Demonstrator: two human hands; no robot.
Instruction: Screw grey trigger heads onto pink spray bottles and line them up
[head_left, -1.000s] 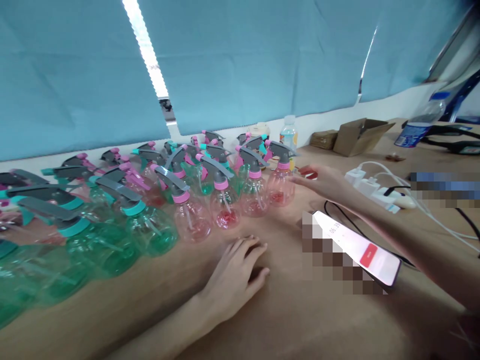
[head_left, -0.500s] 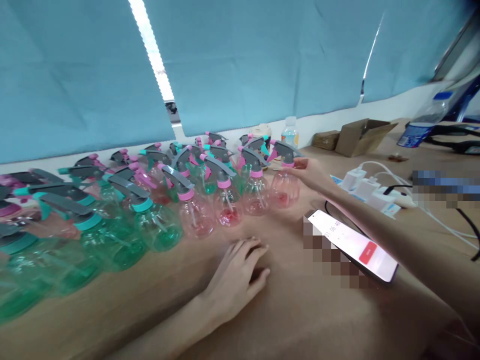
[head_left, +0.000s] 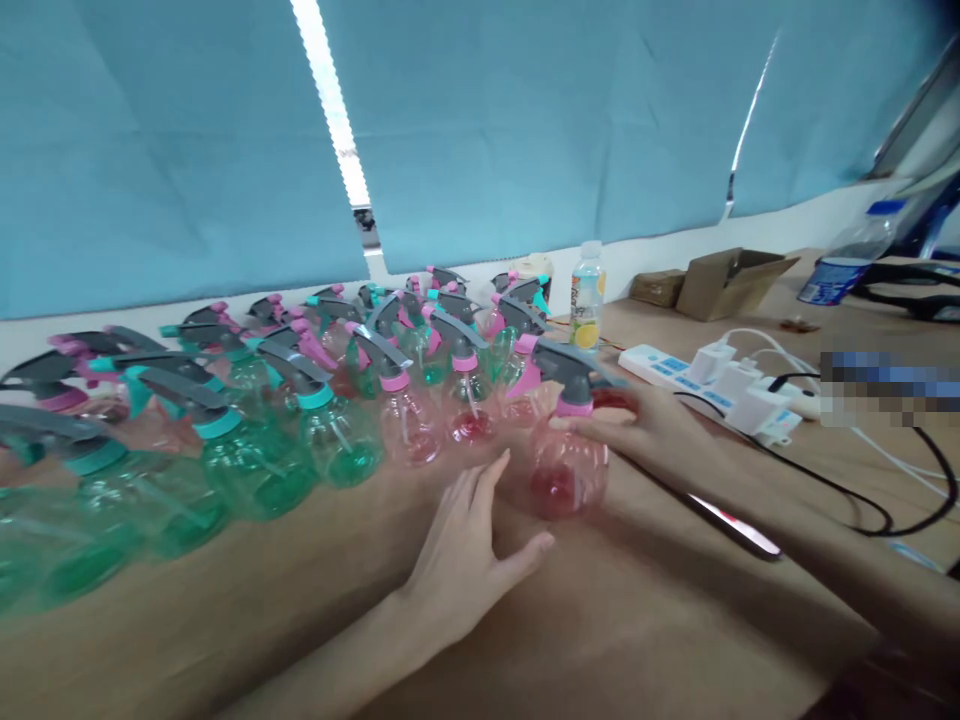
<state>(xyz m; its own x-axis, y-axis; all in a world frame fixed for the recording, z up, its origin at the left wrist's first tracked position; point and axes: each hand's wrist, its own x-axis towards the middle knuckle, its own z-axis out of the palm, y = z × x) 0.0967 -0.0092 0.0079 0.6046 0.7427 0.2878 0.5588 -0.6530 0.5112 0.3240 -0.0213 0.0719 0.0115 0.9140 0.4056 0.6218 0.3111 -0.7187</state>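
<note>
My right hand (head_left: 637, 425) has its fingers around the neck of a clear pink spray bottle (head_left: 570, 470) with a pink collar and a grey trigger head. The bottle is upright, standing apart from the others at the right end of the front row. Left of it, my left hand (head_left: 469, 530) rests low over the table, thumb and fingers apart, holding nothing. Beyond that hand stand other spray bottles, among them a pink one (head_left: 411, 425) and a green one (head_left: 341, 440).
Several more green and pink spray bottles crowd the left and back. A juice bottle (head_left: 587, 300), a power strip (head_left: 660, 372) with chargers, an open cardboard box (head_left: 724, 285) and a water bottle (head_left: 847, 260) are on the right. A phone (head_left: 735, 525) lies under my right forearm.
My right hand has brought the pink spray bottle from the end of the row nearer to me. My left hand's fingers have spread wider, and the phone is now mostly covered.
</note>
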